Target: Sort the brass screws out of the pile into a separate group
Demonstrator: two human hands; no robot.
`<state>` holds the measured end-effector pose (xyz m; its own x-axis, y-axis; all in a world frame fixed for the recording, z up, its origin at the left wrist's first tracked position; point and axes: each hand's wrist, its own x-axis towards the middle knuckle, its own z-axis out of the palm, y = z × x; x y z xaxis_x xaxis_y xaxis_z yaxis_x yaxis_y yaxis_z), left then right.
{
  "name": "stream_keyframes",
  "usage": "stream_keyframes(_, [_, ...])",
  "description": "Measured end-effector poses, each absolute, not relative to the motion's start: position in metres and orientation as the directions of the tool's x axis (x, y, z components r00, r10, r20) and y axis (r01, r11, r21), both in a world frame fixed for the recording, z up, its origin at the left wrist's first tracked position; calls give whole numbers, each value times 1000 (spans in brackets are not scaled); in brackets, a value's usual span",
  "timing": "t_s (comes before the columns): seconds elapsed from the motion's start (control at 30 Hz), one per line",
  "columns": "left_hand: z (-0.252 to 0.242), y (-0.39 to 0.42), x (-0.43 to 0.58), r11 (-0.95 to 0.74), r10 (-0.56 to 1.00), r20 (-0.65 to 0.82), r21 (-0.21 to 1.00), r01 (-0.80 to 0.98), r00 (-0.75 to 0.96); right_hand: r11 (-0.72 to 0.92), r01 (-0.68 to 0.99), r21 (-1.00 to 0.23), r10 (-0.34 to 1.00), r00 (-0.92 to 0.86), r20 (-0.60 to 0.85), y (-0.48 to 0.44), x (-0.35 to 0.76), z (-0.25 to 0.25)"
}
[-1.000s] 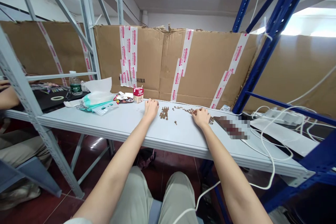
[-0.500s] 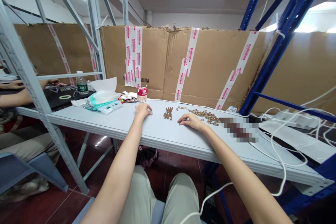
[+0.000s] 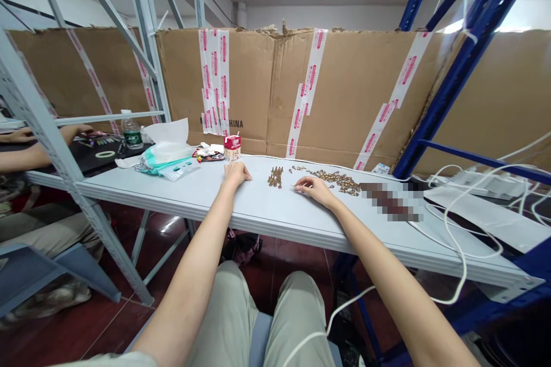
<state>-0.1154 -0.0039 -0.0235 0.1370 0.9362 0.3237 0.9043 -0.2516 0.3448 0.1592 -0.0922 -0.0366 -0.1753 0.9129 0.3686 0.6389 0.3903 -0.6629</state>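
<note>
My left hand (image 3: pixel 236 173) rests on the tabletop in front of a red-and-white drink carton (image 3: pixel 232 148), its fingers loosely bent and a little apart, with nothing visible in them. To its right, small brass-coloured metal pieces (image 3: pixel 275 176) stand in a tight group. My right hand (image 3: pixel 314 188) is low over the table beyond that group, thumb and fingers pinched on a small metal piece (image 3: pixel 295 186) whose exact kind is too small to make out. Behind and to the right of this hand spreads a loose heap of similar brass-coloured pieces (image 3: pixel 340 180).
The grey table (image 3: pixel 258 206) backs onto a taped cardboard wall (image 3: pixel 249 80). A tissue pack (image 3: pixel 166 152) lies left. White cables (image 3: pixel 462 252) loop across the right end near a blurred patch. Another person's arm (image 3: pixel 26 155) shows at far left, near a water bottle (image 3: pixel 131 131).
The view has tilted down slightly, so the table sits higher in the picture. The small piece in my right fingers now points out leftward. My left hand has stayed nearly in place.
</note>
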Motion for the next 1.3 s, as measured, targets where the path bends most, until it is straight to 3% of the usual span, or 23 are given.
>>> stream_keyframes(0.1, [-21, -5, -106, -348, 882, 455, 459, 817, 120, 425, 580, -695, 894, -147, 424, -91, 157, -36])
stream_keyframes(0.27, [-20, -18, -66, -583, 805, 548, 660, 475, 226, 468, 513, -719, 863, -92, 496, -92, 148, -34])
stream_keyframes(0.47, [-25, -39, -32, -703, 711, 622, 644, 304, 327, 496, 507, -706, 846, -96, 525, -94, 143, -32])
stream_keyframes(0.77, [-27, -45, -27, -673, 735, 580, 684, 282, 351, 505, 507, -699, 837, -90, 540, -97, 141, -30])
stream_keyframes(1.3, [-26, -46, -23, -736, 671, 662, 649, 191, 335, 498, 431, -753, 852, -79, 518, -98, 140, -27])
